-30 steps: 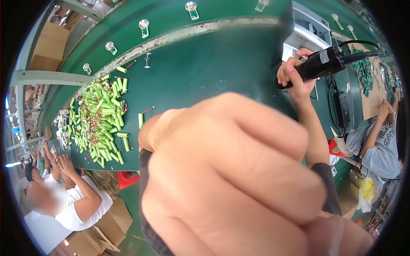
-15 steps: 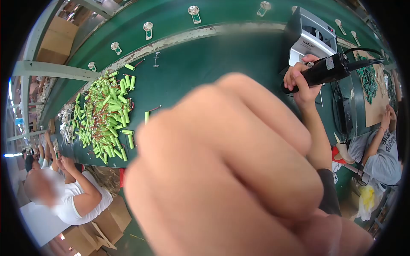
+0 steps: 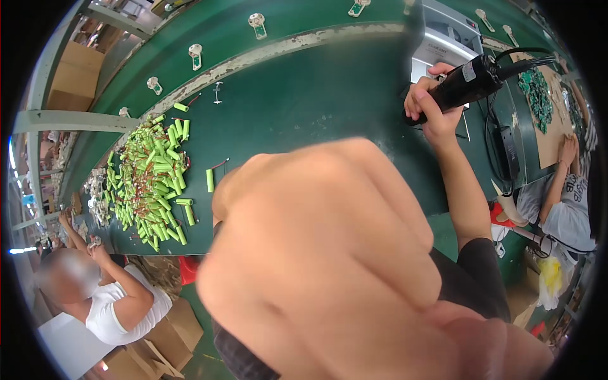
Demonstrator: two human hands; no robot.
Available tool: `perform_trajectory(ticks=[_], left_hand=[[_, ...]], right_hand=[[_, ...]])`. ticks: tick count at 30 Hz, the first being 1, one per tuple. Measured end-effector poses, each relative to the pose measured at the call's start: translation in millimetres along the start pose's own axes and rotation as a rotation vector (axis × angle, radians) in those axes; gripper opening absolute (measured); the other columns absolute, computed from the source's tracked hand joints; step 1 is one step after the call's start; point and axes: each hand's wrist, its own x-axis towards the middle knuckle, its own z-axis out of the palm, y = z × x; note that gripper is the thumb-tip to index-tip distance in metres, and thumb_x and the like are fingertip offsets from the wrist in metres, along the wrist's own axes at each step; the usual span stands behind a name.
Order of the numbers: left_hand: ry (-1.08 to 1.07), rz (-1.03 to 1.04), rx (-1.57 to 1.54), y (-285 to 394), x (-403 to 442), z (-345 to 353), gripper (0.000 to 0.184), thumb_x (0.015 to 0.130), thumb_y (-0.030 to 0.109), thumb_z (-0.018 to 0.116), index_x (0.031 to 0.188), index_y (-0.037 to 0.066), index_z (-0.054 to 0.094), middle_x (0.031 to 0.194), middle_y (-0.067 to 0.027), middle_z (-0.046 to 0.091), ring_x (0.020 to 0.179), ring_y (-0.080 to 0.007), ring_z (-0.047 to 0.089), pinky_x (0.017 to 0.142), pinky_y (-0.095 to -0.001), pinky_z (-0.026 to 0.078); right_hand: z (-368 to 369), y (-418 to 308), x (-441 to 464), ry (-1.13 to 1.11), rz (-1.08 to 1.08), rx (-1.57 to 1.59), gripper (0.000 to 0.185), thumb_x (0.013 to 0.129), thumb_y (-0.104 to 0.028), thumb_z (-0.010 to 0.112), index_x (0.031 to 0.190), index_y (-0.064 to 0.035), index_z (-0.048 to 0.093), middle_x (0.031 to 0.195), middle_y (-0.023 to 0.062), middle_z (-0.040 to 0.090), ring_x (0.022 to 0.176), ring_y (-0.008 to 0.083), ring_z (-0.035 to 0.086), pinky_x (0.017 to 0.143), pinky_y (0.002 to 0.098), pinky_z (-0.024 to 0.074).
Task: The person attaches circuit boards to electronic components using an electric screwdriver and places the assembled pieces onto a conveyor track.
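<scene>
One black tool (image 3: 468, 82) — clamped in the right hand (image 3: 436, 113); left hand (image 3: 323, 253) curled, grip unclear.

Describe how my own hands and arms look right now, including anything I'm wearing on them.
Your left hand and right hand are both bare, with no gloves or rings visible. Your right forearm shows no watch or bracelet, and a dark, short fabric sleeve ends around the elbow. Your left wrist and sleeve are too hidden to describe.
</scene>
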Motion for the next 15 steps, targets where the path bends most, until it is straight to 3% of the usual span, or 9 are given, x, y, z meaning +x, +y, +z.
perform_trajectory(ticks=[1,7,13,15], left_hand=[[0.094,-0.134,0.017,11,-6,12,0.033,0.060,-0.018,0.041,0.058,0.007,0.020,0.048,0.0011,0.030,0.041,-0.0083,0.017,0.039,-0.0261,0.008],[-0.085,-0.006,0.106,8,4,-9,0.032,0.070,-0.013,0.043,0.056,0.008,0.024,0.049,0.0009,0.031,0.042,-0.0083,0.016,0.040,-0.0257,0.009],[-0.001,-0.234,0.260,25,-6,-2,0.037,0.080,-0.009,0.045,0.053,0.009,0.027,0.050,0.0008,0.031,0.043,-0.0082,0.016,0.041,-0.0254,0.010],[0.005,-0.121,0.053,0,-15,4,0.040,0.085,-0.007,0.045,0.053,0.010,0.028,0.051,0.0007,0.032,0.043,-0.0082,0.016,0.041,-0.0248,0.010]], right_hand=[[0,0,0,-0.003,-0.001,-0.004,0.044,0.092,0.007,0.061,0.128,-0.0045,0.038,0.072,0.0068,0.056,0.054,0.0138,0.052,0.054,0.0306,0.0459],[1,0,-1,-0.011,-0.003,-0.021,0.044,0.091,0.008,0.061,0.128,-0.0036,0.040,0.074,0.0068,0.058,0.055,0.0136,0.054,0.054,0.0307,0.0468],[-1,1,0,0.002,-0.011,-0.047,0.045,0.091,0.007,0.062,0.129,-0.0030,0.040,0.075,0.0073,0.059,0.055,0.0136,0.054,0.055,0.0307,0.0471],[-2,1,0,-0.005,-0.015,-0.046,0.045,0.092,0.006,0.062,0.129,-0.0029,0.040,0.074,0.0076,0.059,0.055,0.0137,0.054,0.055,0.0309,0.0473]])
